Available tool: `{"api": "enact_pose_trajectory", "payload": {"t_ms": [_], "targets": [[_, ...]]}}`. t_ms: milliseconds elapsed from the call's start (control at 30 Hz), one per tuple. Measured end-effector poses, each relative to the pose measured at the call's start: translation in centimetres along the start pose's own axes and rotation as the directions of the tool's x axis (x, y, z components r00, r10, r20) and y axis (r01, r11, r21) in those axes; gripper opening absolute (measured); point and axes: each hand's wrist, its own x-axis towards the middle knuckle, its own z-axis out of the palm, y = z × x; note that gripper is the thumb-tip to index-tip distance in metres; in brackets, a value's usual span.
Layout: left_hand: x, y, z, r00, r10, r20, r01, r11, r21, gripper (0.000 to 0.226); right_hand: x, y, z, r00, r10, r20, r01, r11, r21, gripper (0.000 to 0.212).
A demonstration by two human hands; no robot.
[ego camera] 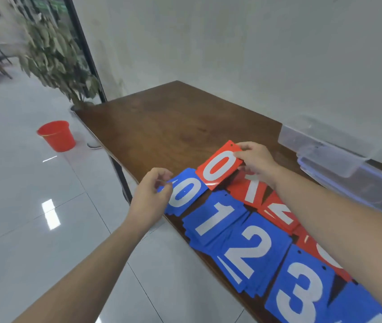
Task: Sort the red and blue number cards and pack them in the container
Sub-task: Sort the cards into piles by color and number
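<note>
Blue number cards lie in a row along the table's near edge: a blue 0 card (184, 193), a blue 1 stack (215, 220), a blue 2 stack (248, 252) and a blue 3 stack (299, 292). Behind them run red cards, among them a red 1 (248, 191), partly hidden by my right forearm. My right hand (255, 159) pinches the far corner of a red 0 card (219, 165), which is lifted and tilted. My left hand (150, 194) pinches the left edge of the blue 0 card. A clear plastic container (325, 145) stands at the back right.
The container's clear lid (367, 187) lies beneath and beside it. The brown table (162, 122) stands against a white wall. On the tiled floor to the left stand a red bucket (57, 135) and a potted plant (55, 59).
</note>
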Motion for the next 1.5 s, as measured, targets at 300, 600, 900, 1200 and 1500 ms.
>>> {"api": "enact_pose_trajectory", "payload": {"t_ms": [300, 600, 900, 1200, 1500], "targets": [[2.8, 1.5, 4.4, 0.982, 0.15, 0.117, -0.157, 0.986, 0.054, 0.024, 2.0, 2.4, -1.3, 0.979, -0.204, 0.017, 0.18, 0.82, -0.544, 0.056], [2.7, 7.1, 16.5, 0.886, 0.303, 0.352, -0.282, 0.953, -0.11, 0.027, -4.8, 6.9, -15.0, 0.952, -0.286, -0.111, 0.185, 0.824, -0.536, 0.024], [-4.9, 14.3, 30.9, 0.661, 0.387, 0.643, -0.339, 0.918, -0.204, 0.025, -18.2, 13.9, -32.1, 0.874, -0.155, -0.46, -0.121, 0.848, -0.515, 0.018], [-14.8, 18.8, 41.0, 0.47, 0.403, 0.785, -0.424, 0.883, -0.2, 0.02, -30.0, 21.0, -43.0, 0.782, -0.058, -0.62, -0.277, 0.86, -0.429, 0.016], [-18.7, 20.8, 47.8, 0.49, 0.393, 0.778, -0.562, 0.825, -0.063, 0.026, -35.1, 25.1, -50.6, 0.682, -0.001, -0.732, -0.4, 0.837, -0.374, 0.025]]}}
